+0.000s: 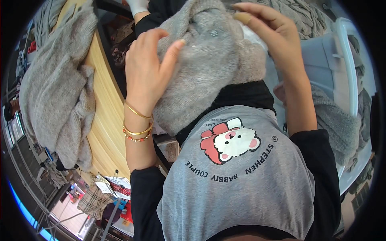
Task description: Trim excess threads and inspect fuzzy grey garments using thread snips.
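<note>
In the upper centre of the head view, a grey knitted garment (201, 68) covers the person's lap. The left hand (148, 66), thumb spread from its fingers, lies at its left side; the right hand (275, 34) curls at its upper right, whether pinching cannot be told. At left, another knit (56, 92) drapes a wooden table (106, 132).
</note>
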{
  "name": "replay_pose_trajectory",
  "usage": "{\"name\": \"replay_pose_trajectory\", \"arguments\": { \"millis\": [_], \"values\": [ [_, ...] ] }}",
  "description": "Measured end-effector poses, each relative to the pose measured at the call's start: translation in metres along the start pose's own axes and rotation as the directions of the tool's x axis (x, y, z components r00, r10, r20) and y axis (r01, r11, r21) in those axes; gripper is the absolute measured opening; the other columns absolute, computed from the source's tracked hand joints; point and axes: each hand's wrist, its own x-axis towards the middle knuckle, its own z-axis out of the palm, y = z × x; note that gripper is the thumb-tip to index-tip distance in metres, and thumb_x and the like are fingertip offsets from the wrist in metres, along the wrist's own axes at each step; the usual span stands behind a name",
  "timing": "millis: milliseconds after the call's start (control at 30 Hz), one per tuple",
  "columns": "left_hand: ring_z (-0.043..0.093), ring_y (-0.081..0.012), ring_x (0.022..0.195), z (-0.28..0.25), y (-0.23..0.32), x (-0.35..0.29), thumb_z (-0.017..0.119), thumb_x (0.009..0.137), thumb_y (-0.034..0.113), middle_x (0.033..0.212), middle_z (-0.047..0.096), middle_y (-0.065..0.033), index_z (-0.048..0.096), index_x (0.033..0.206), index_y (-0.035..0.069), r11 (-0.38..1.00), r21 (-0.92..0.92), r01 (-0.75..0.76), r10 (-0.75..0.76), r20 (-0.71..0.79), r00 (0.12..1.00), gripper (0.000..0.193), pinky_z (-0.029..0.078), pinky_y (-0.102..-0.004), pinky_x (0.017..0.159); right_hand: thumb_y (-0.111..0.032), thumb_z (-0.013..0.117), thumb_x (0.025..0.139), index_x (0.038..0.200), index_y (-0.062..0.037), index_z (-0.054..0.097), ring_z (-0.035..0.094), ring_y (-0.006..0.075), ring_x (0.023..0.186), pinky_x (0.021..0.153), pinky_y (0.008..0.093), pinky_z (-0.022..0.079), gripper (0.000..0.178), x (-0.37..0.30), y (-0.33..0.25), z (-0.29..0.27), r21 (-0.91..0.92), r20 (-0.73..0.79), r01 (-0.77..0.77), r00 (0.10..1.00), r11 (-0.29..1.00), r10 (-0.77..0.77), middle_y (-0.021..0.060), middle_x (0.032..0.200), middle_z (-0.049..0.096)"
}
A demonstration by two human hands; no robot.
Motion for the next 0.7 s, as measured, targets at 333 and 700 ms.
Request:
{"name": "replay_pose_trajectory", "arguments": {
  "millis": [333, 700],
  "values": [
    [0.059, -0.0322, 0.095, 0.075, 0.066, 0.052, 0.076, 0.073, 0.033, 0.103, 0.062, -0.0109, 0.059, 0.111, 0.005, 0.975, 0.197, -0.097, 0.045, 0.256, 0.966, 0.05, 0.046, -0.0421, 0.079, -0.018, 0.062, 0.092, 0.118, -0.0029, 0.065, 0.042, -0.0014, 0.061, 0.048, 0.0142, 0.027, 0.03, -0.025, 0.032, -0.07, -0.074, -0.176, 0.013, 0.984, 0.997, -0.025, -0.0019, 0.086, 0.063],
    [0.036, -0.0033, 0.063, -0.071, -0.005, 0.039, 0.072, 0.081, 0.005, 0.069, 0.037, 0.0075, 0.063, 0.11, 0.003, 0.794, -0.227, 0.564, -0.315, 0.64, 0.701, 0.031, 0.032, -0.0195, 0.056, -0.024, 0.067, 0.088, 0.115, -0.0065, 0.067, 0.039, -0.0031, 0.061, 0.051, 0.0142, 0.023, 0.032, -0.031, 0.07, -0.094, 0.01, -0.156, 0.013, 0.988, 1.0, -0.011, -0.0056, 0.082, 0.061]
  ]
}}
